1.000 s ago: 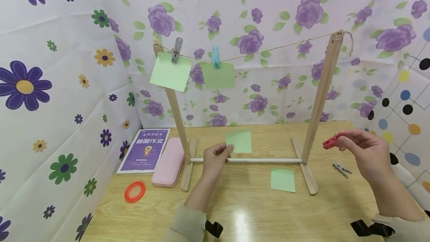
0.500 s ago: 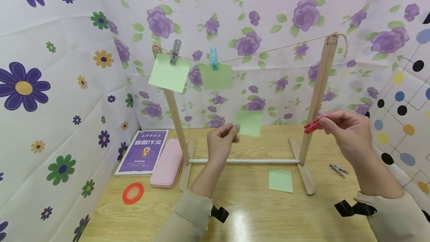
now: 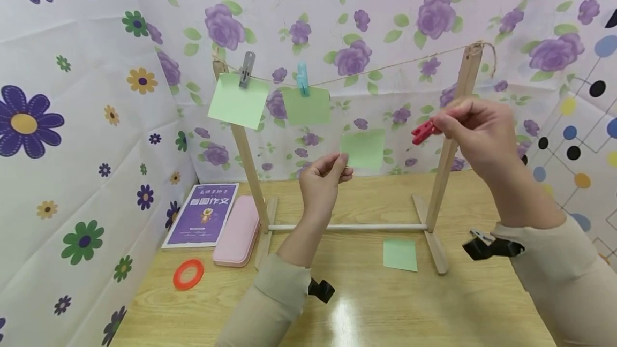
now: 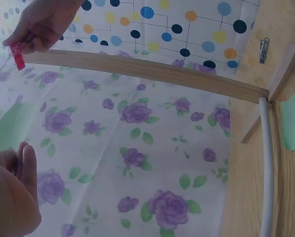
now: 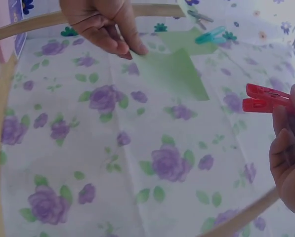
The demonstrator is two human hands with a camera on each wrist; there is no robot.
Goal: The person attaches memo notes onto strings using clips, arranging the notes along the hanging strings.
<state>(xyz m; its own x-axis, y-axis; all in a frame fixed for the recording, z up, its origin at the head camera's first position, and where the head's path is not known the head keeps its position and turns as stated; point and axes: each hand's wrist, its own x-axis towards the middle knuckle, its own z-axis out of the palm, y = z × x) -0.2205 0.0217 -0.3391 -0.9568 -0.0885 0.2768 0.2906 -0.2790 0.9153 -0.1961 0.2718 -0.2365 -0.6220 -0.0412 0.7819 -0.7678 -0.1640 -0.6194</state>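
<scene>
Light-green square paper note is in the air below the thin brown twine string, pinched at its left edge btw. thumb & fingers of the L hand. Farther right, the R hand pinches a red plastic clothespin; R wrist cam shows both its halves clearly, head cam only small. Loose grey metal clip on the pale wooden table is whole in L wrist cam, but in head cam a black strap hides part of it.
</scene>
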